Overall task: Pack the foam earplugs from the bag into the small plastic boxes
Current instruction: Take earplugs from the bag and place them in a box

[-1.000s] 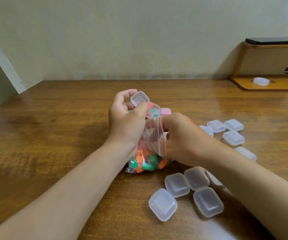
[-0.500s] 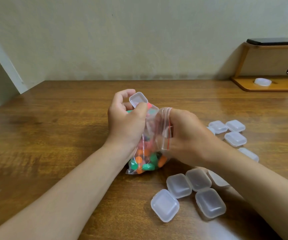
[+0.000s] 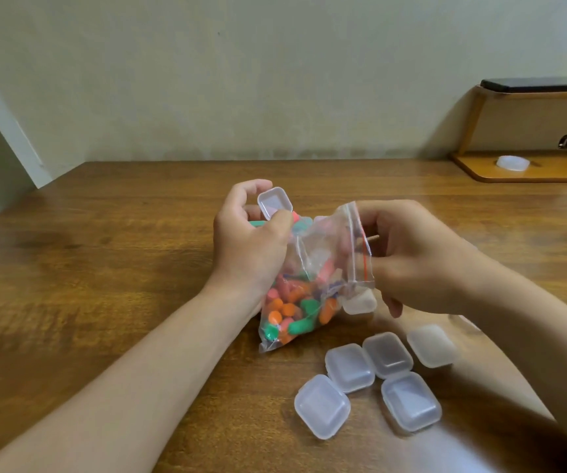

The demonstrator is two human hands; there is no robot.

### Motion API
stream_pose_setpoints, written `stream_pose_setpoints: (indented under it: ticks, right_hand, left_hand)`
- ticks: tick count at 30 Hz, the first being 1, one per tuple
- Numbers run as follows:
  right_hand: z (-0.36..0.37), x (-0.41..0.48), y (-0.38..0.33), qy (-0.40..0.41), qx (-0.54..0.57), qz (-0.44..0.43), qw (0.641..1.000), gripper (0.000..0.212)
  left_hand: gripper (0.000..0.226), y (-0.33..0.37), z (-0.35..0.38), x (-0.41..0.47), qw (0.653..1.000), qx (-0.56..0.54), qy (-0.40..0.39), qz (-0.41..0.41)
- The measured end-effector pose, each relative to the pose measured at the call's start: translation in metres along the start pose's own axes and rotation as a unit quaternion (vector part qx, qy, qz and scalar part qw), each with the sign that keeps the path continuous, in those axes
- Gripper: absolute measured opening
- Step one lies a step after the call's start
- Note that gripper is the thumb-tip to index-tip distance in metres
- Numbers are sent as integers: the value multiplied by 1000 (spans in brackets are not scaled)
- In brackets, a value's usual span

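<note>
- Left grip (image 3: pixel 251 244) has its fingers curled round one small open box (image 3: pixel 274 202), with the thumb pressed on the box's near edge and on the bag's left rim beside it.
- Right grip (image 3: pixel 418 257) pinches the bag's zip strip between thumb and fingers, holding that side of the mouth apart from the left side.
- Wooden surface (image 3: pixel 104 268) carries everything; a low wooden shelf (image 3: pixel 528 172) stands at its far right.
- Clear bag (image 3: pixel 319 264) stands between both hands, with its bottom corner resting on the surface nearest the camera. Its long axis rises from there, leaning away and to the right, and the mouth faces up. A thin red line runs along the zip strip.
- Five closed boxes (image 3: pixel 349 367) lie close together on the surface just right of the bag's base; a sixth box (image 3: pixel 360 302) sits partly behind the bag.
- Foam earplugs (image 3: pixel 289 310), orange, green and pink, are heaped in the bag's lower half, pointing every way.
</note>
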State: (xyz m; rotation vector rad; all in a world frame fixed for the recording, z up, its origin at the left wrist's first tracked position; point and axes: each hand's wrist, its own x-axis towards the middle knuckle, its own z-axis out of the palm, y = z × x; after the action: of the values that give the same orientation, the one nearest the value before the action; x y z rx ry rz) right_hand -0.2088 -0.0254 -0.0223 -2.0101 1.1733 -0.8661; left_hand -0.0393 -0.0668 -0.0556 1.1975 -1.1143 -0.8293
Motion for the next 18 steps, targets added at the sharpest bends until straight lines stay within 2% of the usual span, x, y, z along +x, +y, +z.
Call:
stream_pose_setpoints:
  ticks: [3, 6, 12, 18]
  right_hand:
    - [-9, -1, 1, 27, 24, 3, 999, 18]
    - [-16, -1, 3, 79, 37, -13, 996, 23]
    - [-27, 2, 5, 188, 5, -34, 982, 19]
    - [-28, 1, 7, 235, 23, -63, 970, 21]
  left_hand:
    - [38, -1, 0, 0, 1000, 4, -5, 12]
    - [37, 0, -1, 0, 1000, 9, -16, 18]
    - [36, 1, -1, -1, 999, 8, -38, 29]
    - [44, 3, -1, -4, 996, -11, -74, 37]
